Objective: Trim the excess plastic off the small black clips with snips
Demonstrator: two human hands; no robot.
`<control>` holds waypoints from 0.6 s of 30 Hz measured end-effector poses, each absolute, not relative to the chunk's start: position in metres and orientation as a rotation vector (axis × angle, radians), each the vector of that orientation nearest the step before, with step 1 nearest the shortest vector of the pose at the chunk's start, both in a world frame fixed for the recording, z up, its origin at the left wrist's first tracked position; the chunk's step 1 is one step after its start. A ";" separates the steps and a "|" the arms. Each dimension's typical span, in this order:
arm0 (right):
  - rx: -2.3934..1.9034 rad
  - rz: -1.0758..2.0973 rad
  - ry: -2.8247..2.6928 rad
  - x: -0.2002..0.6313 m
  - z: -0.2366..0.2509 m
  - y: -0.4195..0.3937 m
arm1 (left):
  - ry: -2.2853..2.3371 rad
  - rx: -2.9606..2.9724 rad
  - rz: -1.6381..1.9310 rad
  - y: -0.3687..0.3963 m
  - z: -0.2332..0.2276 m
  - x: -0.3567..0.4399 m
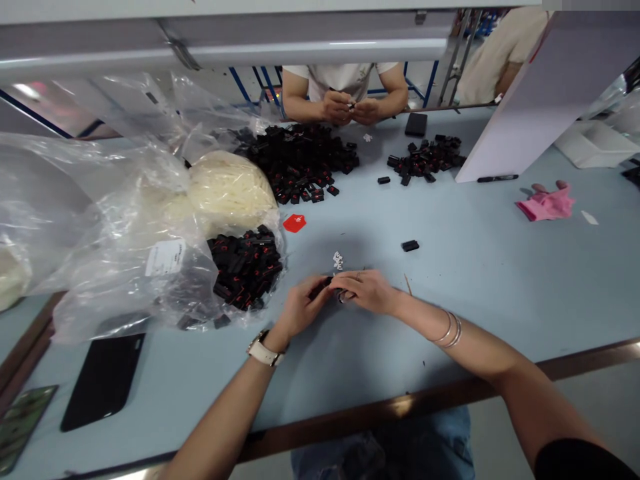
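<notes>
Both hands meet over the blue tabletop, close to its front edge. My left hand (301, 305), with a watch at its wrist, is closed on a small black plastic piece (323, 287). Fingers of my right hand (367, 291) are bent over the same piece from the right, hiding much of it. Just beyond the fingertips lies a little heap of small white parts (338, 260). Left of my hands, many black pieces with red marks (247, 267) spill from a clear plastic bag (120, 267). One single black piece (410, 246) lies to the right.
Across the table (500, 267) a co-worker's hands (350, 108) handle a small part behind a large black pile (305, 157). A smaller pile (430, 159) sits by the upright white panel (530, 93). Around are a red tag (295, 223), a pink glove (547, 202) and a black tablet-like slab (104, 380).
</notes>
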State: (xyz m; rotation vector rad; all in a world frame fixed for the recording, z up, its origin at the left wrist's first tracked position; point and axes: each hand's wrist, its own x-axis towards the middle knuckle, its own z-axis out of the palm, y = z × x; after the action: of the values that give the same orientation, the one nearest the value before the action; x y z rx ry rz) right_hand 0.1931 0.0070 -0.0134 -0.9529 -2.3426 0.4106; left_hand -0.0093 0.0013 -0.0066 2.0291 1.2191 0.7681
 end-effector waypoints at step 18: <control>-1.394 0.417 -2.606 0.189 0.004 0.018 | 1.156 2.192 0.755 -0.001 -0.010 -0.008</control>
State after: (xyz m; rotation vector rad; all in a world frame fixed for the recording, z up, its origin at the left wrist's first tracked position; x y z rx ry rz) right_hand 0.1894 0.0184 0.0044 -1.3935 -2.6058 0.4165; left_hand -0.0080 -0.0013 -0.0096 2.1922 1.1559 0.7549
